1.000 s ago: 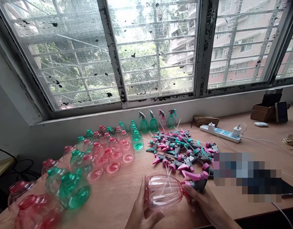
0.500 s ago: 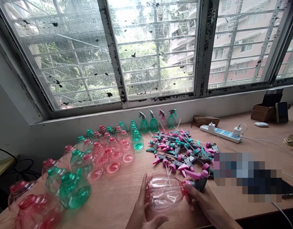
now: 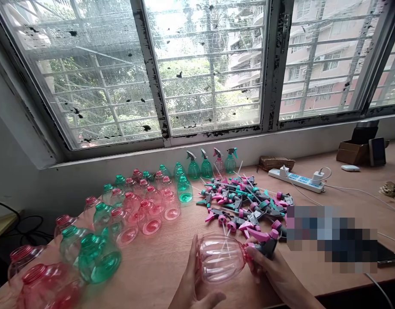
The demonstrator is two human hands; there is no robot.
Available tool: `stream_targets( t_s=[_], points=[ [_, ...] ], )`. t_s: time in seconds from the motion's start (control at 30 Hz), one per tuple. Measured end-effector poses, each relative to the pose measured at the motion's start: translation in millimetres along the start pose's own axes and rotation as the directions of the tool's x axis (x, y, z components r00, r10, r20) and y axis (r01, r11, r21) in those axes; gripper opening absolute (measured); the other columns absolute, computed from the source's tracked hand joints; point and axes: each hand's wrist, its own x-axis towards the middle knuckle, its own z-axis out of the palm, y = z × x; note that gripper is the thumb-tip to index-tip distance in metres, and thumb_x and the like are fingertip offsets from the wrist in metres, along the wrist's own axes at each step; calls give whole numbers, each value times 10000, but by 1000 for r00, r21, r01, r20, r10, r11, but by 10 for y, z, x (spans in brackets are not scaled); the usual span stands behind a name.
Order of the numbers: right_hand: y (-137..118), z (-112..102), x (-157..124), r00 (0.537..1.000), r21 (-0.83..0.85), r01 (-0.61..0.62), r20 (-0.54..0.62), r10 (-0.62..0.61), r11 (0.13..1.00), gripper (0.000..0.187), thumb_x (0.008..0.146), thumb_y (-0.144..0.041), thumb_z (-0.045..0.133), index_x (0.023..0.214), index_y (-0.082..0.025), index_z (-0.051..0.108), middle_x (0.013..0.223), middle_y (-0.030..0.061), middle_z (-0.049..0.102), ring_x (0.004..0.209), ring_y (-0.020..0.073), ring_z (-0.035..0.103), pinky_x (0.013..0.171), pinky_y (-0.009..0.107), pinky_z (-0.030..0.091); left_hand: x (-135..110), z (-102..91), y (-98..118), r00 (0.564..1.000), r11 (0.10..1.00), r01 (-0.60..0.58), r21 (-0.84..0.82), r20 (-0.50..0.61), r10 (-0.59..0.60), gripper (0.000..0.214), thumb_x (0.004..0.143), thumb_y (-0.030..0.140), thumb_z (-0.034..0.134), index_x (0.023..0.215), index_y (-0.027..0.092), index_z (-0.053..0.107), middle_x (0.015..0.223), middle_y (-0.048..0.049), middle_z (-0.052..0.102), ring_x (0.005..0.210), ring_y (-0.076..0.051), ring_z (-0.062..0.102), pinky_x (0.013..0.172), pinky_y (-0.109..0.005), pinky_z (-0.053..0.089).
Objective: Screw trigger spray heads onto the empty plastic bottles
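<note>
A clear pink plastic spray bottle (image 3: 220, 257) lies on its side in both my hands at the near edge of the wooden table (image 3: 158, 266). My left hand (image 3: 192, 285) wraps the bottle's base, fingers curled round it. My right hand (image 3: 268, 268) grips the pink collar and the grey-and-pink trigger sprayer head (image 3: 264, 244) at the bottle's neck. A thin dip tube shows inside the bottle.
A pile of loose pink and teal sprayer heads (image 3: 245, 201) lies just beyond my hands. Several empty pink and green bottles (image 3: 129, 210) crowd the left of the table. Assembled spray bottles (image 3: 210, 163) stand at the wall. A power strip (image 3: 297, 179), boxes (image 3: 354, 150) and a phone sit right.
My hands have turned the bottle and sprayer head slightly against each other; the view has shifted a little. Nothing else on the table has moved.
</note>
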Motion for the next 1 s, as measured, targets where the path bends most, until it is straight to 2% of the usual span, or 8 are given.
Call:
stream_targets(
  t_s=[0.07,0.23,0.37,0.47,0.67,0.8,0.9,1.0],
  points=[
    [4,3,-8,1000,-15,3,5,-3,1000,414,764,-529,837,874,-165,674,551,-27,643,465,114,526,419,217,418,-1,-8,15,999,998,29,-58,17,-28,1116,781,527,830,1626,347,124,1720,-83,239,1554,-374,259,1260,-477,249],
    [-6,12,-8,1000,-24,-7,-7,6,1000,430,753,-551,836,868,-171,671,542,-20,662,440,114,533,408,214,413,20,-32,-10,998,993,55,-104,24,-53,1029,808,509,814,1613,344,196,1676,-118,313,1461,-400,427,1204,-512,342],
    [-11,17,5,1000,-37,-16,-20,15,999,458,742,-576,832,863,-168,664,492,-32,635,396,106,516,389,210,395,33,-37,-62,1000,1000,-15,-16,1,15,1053,851,529,761,1623,377,61,1679,-122,298,1460,-382,420,1206,-539,306],
    [6,13,9,999,-64,-9,-34,7,998,463,727,-586,837,827,-165,674,498,-37,616,393,99,509,388,209,388,19,-46,-47,1000,999,22,-24,20,-22,1108,835,551,766,1626,364,13,1683,-121,296,1392,-369,499,1202,-535,306],
    [21,3,7,999,-42,-5,-35,4,999,460,721,-572,846,874,-174,674,516,-49,606,415,110,512,387,215,402,3,-42,29,995,990,101,-103,36,-98,1058,787,533,822,1617,325,201,1697,-93,271,1430,-386,444,1195,-508,334],
    [-4,10,4,999,0,-28,-36,28,1000,464,723,-569,851,882,-177,660,518,-53,598,431,105,498,393,212,418,20,-28,5,999,994,42,-96,33,-39,1038,822,476,813,1612,391,146,1529,-109,480,1216,-297,617,1074,-431,467],
    [4,8,8,1000,-13,-24,-16,24,1000,474,724,-579,848,880,-171,664,514,-51,593,415,103,500,386,214,405,19,-37,0,998,996,55,-64,40,-52,1034,850,494,783,1618,384,100,1335,-104,603,1152,-272,645,1051,-419,474],
    [36,-2,12,1000,-29,-6,-17,6,1000,464,727,-574,848,865,-170,666,516,-57,579,408,99,500,383,214,403,15,-35,64,998,993,59,-105,30,-56,1151,747,477,882,1615,387,132,1521,-110,488,1291,-327,581,1125,-458,423]
  ],
)
